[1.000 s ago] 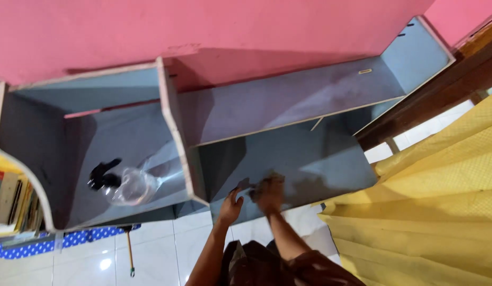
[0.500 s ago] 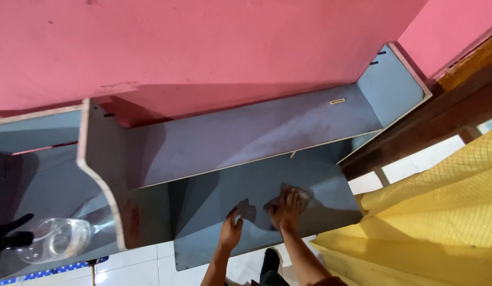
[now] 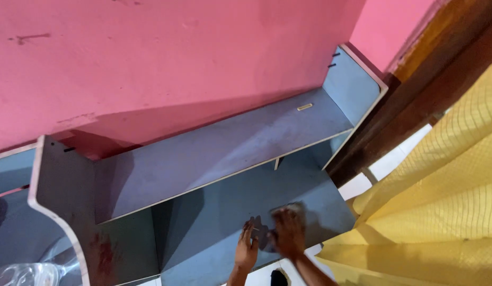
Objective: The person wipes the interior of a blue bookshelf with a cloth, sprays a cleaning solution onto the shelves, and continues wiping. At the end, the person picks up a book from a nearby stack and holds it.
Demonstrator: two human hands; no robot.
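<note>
- At the far left bottom corner, a clear glass vessel lies on its side in the left compartment, cut off by the frame edge, so its full shape cannot be told.
- A curved divider panel stands just right of it, its foot smeared with a reddish stain.
- The upper shelf runs along the pink wall; a small pale slot sits near its right end.
- On the lower shelf, the left hand rests flat with fingers spread, its grip wide and holding nothing; the forearm is cut off at the bottom edge.
- Just beside it, the right hand is blurred, pressed down on a grey cloth near the shelf's front right; most of the cloth is hidden under the palm, so how tightly the fingers close cannot be told.
- A dark wooden frame rises past the end panel.
- A yellow curtain fills the right side, hiding the floor.
</note>
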